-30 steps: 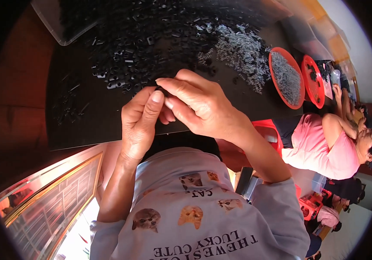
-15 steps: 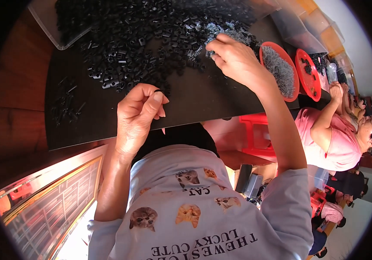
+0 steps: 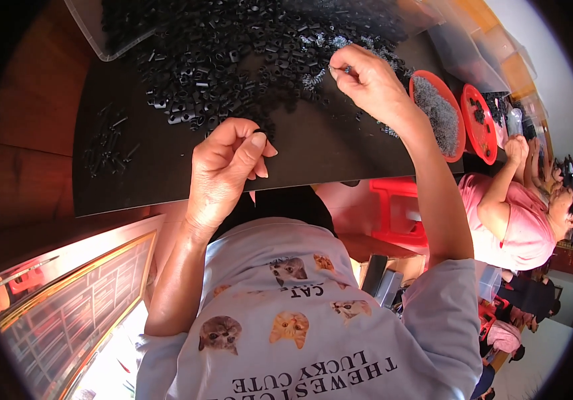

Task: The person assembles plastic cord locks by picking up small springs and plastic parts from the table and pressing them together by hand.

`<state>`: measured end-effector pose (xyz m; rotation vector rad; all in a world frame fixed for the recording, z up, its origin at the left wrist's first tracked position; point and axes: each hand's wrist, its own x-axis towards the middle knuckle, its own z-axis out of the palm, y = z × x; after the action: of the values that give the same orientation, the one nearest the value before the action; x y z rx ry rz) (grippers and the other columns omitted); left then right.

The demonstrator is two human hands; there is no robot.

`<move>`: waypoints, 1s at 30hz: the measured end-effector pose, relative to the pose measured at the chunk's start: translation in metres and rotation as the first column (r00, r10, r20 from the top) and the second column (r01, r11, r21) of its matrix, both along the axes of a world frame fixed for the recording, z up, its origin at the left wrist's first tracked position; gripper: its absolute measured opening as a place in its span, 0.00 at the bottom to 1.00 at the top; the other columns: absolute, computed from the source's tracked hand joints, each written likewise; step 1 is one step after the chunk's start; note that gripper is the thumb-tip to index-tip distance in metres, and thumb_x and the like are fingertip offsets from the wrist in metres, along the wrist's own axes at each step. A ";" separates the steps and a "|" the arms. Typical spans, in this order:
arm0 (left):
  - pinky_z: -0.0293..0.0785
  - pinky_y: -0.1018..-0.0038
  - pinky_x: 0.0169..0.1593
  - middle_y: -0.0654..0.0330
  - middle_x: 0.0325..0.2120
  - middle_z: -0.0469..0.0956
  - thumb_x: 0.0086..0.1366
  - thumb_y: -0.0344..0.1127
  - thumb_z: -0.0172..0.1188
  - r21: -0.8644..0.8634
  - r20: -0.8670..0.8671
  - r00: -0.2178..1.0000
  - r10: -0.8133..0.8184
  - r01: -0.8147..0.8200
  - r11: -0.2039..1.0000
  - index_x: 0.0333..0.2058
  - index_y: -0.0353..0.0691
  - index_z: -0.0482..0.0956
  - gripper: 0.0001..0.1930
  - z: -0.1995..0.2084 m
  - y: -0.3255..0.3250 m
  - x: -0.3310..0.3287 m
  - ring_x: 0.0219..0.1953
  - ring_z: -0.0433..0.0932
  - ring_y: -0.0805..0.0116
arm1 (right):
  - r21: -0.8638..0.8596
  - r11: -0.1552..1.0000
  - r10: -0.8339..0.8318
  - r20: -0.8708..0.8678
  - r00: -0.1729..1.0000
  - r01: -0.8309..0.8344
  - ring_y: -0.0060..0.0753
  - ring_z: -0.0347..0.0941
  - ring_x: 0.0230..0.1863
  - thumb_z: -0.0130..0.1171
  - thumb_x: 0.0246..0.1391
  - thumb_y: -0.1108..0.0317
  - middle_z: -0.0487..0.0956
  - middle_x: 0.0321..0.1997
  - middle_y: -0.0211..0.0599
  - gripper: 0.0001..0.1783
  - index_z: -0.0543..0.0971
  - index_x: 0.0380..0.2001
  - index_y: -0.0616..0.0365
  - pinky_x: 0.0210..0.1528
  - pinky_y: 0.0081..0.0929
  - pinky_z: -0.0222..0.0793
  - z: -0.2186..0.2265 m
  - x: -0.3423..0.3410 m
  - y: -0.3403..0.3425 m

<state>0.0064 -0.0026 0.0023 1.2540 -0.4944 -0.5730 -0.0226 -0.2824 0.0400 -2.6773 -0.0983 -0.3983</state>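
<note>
My left hand [image 3: 226,170] is near the table's front edge, thumb and forefinger pinched on a small black plastic part [image 3: 259,131], mostly hidden by the fingers. To the right and farther off, my right hand [image 3: 381,90] is closed in a pinch on what looks like a small metal spring [image 3: 347,69]. Its fingertips are just above the table, beside a scatter of loose silvery coil springs [image 3: 312,81]. A big heap of short black tubular plastic parts [image 3: 196,83] spreads over the far side of the dark table [image 3: 300,157].
Slim black pins [image 3: 110,147] lie at the table's left. To the right stand a red bowl of springs [image 3: 461,137] and a red dish [image 3: 490,150] with a few black pieces. Clear plastic bins [image 3: 463,57] line the back. A person in pink [image 3: 516,217] sits at the right.
My right hand has lifted slightly off the springs and drawn a little right and nearer, fingers pinched. The left hand keeps its pinch, and the whole view has shifted slightly.
</note>
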 end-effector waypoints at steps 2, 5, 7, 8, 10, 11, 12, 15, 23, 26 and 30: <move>0.68 0.85 0.28 0.64 0.27 0.79 0.70 0.34 0.56 0.023 -0.016 1.000 0.012 -0.012 1.000 0.37 0.36 0.76 0.07 0.000 0.001 0.000 0.24 0.72 0.82 | 0.098 0.994 -0.047 -0.030 0.998 0.050 0.24 0.70 0.29 0.57 0.56 0.76 0.74 0.33 0.30 0.06 0.76 0.38 0.59 0.31 0.24 0.66 0.000 0.001 0.007; 0.68 0.85 0.27 0.65 0.27 0.79 0.70 0.33 0.56 0.028 -0.018 1.000 0.005 -0.005 1.000 0.37 0.36 0.76 0.07 -0.001 0.000 0.000 0.24 0.72 0.83 | 0.288 0.955 -0.064 -0.041 0.997 0.073 0.23 0.72 0.29 0.57 0.58 0.73 0.77 0.31 0.31 0.07 0.77 0.40 0.60 0.30 0.23 0.67 0.001 0.000 0.012; 0.68 0.85 0.27 0.65 0.26 0.79 0.70 0.33 0.57 0.037 -0.004 1.000 0.005 -0.005 0.999 0.37 0.36 0.75 0.06 0.000 -0.002 0.001 0.23 0.71 0.83 | 0.382 0.923 -0.036 -0.017 0.999 0.039 0.25 0.75 0.29 0.58 0.59 0.70 0.78 0.29 0.32 0.08 0.78 0.40 0.61 0.29 0.24 0.68 0.004 -0.001 0.018; 0.68 0.85 0.26 0.65 0.26 0.79 0.70 0.33 0.57 0.045 0.009 1.000 0.004 -0.004 0.999 0.37 0.36 0.75 0.06 -0.001 -0.002 0.001 0.23 0.71 0.83 | 0.475 0.876 -0.034 -0.109 0.993 0.082 0.21 0.75 0.27 0.58 0.59 0.69 0.77 0.27 0.29 0.07 0.78 0.38 0.61 0.26 0.21 0.67 0.013 -0.003 0.030; 0.68 0.85 0.27 0.65 0.26 0.79 0.70 0.32 0.57 0.056 0.017 1.000 0.014 -0.015 0.998 0.37 0.36 0.75 0.06 -0.002 -0.001 0.001 0.23 0.71 0.83 | 0.629 0.772 0.038 -0.186 0.982 0.089 0.16 0.73 0.23 0.59 0.59 0.68 0.77 0.26 0.26 0.06 0.79 0.35 0.59 0.20 0.16 0.63 0.023 -0.006 0.049; 0.68 0.85 0.27 0.65 0.26 0.78 0.69 0.32 0.57 0.067 0.029 0.999 0.020 -0.022 0.998 0.38 0.36 0.75 0.05 -0.002 -0.001 0.002 0.23 0.71 0.83 | 0.668 0.739 0.082 -0.213 0.974 0.084 0.15 0.72 0.22 0.60 0.59 0.69 0.77 0.26 0.26 0.06 0.79 0.36 0.60 0.19 0.14 0.62 0.026 -0.006 0.057; 0.68 0.85 0.27 0.65 0.26 0.78 0.69 0.32 0.57 0.070 0.030 0.999 0.022 -0.024 0.997 0.38 0.36 0.75 0.05 -0.002 0.000 0.002 0.23 0.71 0.83 | 0.706 0.703 0.127 -0.237 0.963 0.081 0.13 0.71 0.21 0.60 0.60 0.70 0.78 0.26 0.26 0.05 0.79 0.36 0.60 0.18 0.12 0.61 0.028 -0.007 0.065; 0.68 0.84 0.28 0.64 0.27 0.78 0.69 0.30 0.56 0.019 0.000 1.000 0.029 -0.029 0.999 0.40 0.35 0.75 0.05 -0.004 -0.001 0.003 0.24 0.71 0.82 | 0.766 0.642 0.209 -0.219 0.953 0.036 0.13 0.69 0.22 0.61 0.59 0.66 0.78 0.25 0.27 0.08 0.79 0.32 0.61 0.21 0.14 0.61 0.021 -0.006 0.084; 0.70 0.83 0.32 0.62 0.28 0.75 0.68 0.24 0.53 -0.017 0.014 1.000 0.012 -0.012 1.000 0.61 0.36 0.59 0.24 0.003 -0.002 0.004 0.26 0.69 0.80 | 0.748 0.663 0.205 -0.159 0.966 -0.018 0.14 0.71 0.28 0.61 0.60 0.66 0.77 0.24 0.26 0.10 0.80 0.33 0.63 0.30 0.16 0.67 0.000 -0.002 0.102; 0.70 0.83 0.32 0.62 0.28 0.75 0.68 0.24 0.53 0.002 0.006 1.000 0.020 -0.020 1.000 0.62 0.36 0.58 0.25 0.004 -0.002 0.004 0.26 0.69 0.80 | 0.786 0.619 0.183 -0.148 0.972 0.003 0.16 0.74 0.31 0.60 0.61 0.67 0.79 0.27 0.28 0.09 0.80 0.33 0.64 0.34 0.17 0.70 -0.004 -0.007 0.108; 0.67 0.84 0.30 0.61 0.27 0.75 0.68 0.31 0.57 0.006 0.011 0.999 0.034 -0.034 0.999 0.62 0.35 0.59 0.27 0.003 -0.003 0.004 0.25 0.70 0.79 | 0.811 0.581 0.114 0.006 0.993 -0.072 0.14 0.71 0.25 0.59 0.60 0.71 0.77 0.23 0.30 0.08 0.79 0.31 0.66 0.26 0.18 0.67 -0.009 -0.013 0.113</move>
<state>0.0100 -0.0056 0.0055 1.2696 -0.4801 -0.5390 -0.0359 -0.1695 0.0311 -1.7388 -0.0265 -0.2517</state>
